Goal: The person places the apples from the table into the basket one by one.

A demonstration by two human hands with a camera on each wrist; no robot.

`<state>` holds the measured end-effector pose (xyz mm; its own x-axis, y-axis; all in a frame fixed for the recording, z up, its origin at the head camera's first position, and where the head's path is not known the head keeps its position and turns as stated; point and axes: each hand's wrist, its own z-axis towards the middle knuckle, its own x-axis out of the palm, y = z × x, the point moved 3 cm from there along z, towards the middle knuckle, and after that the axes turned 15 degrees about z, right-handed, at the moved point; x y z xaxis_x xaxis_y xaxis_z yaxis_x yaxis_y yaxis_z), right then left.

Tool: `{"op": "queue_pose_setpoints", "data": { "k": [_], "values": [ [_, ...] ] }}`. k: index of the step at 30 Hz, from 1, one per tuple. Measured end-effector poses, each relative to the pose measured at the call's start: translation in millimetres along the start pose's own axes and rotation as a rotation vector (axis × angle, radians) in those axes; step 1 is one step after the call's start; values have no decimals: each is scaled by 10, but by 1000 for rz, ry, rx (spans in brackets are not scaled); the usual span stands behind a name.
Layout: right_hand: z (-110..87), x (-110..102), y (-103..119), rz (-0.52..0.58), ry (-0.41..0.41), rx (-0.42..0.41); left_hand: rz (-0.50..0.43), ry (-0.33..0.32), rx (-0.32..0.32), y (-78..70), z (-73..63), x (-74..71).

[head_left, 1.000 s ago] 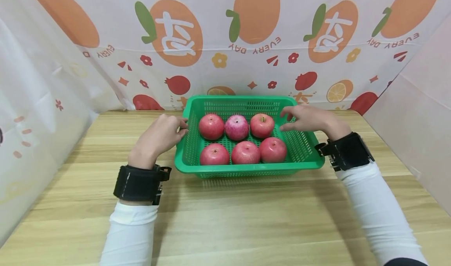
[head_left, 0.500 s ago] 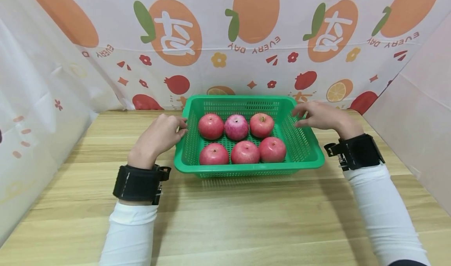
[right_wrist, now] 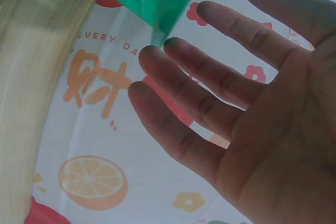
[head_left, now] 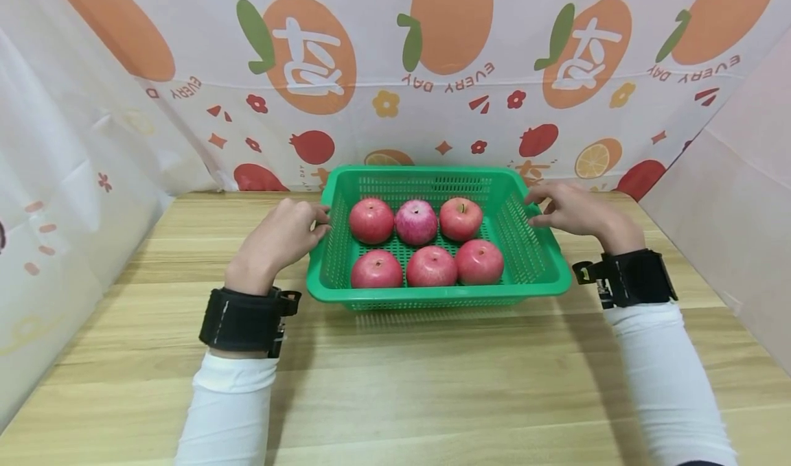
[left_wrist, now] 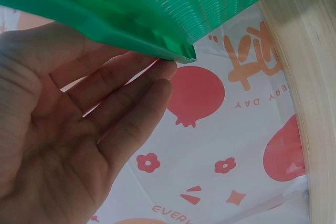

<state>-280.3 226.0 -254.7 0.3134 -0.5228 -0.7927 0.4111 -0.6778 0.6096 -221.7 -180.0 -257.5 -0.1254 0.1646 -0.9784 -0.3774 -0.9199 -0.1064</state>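
Observation:
A green plastic basket (head_left: pixel 426 292) with slotted walls stands on the table, several red apples inside in two rows. One apple (head_left: pixel 416 222) in the back row is more purple; a back-row apple (head_left: pixel 461 219) shows its stem. My left hand (head_left: pixel 272 243) holds the basket's left rim, its fingers (left_wrist: pixel 142 103) curled below the rim in the left wrist view. At the right rim is my right hand (head_left: pixel 575 211), its fingers (right_wrist: pixel 184 87) spread and nearly straight. Whether its fingertips touch the rim I cannot tell.
The table (head_left: pixel 432 383) has a light wood grain. Behind the basket hangs a white fruit-print cloth (head_left: pixel 377 61), with more white cloth at both sides. A black strap (head_left: pixel 244 320) and a black strap (head_left: pixel 639 277) circle the wrists.
My right hand has moved rightward from above the basket's inside, near the back-right apple, to the right rim. My left hand, the basket and the apples have stayed put.

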Motion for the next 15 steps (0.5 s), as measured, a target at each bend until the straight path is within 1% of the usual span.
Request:
{"op": "queue_pose_setpoints", "data": {
  "k": [6, 12, 15],
  "values": [
    [-29, 25, -64, 46, -33, 14, 1, 2, -1, 12, 4, 5],
    [-137, 78, -188, 138, -64, 75, 5, 1, -1, 11, 7, 10],
    [-187, 116, -248, 190, -94, 68, 7, 0, -1, 8, 3, 8]
  ]
}}
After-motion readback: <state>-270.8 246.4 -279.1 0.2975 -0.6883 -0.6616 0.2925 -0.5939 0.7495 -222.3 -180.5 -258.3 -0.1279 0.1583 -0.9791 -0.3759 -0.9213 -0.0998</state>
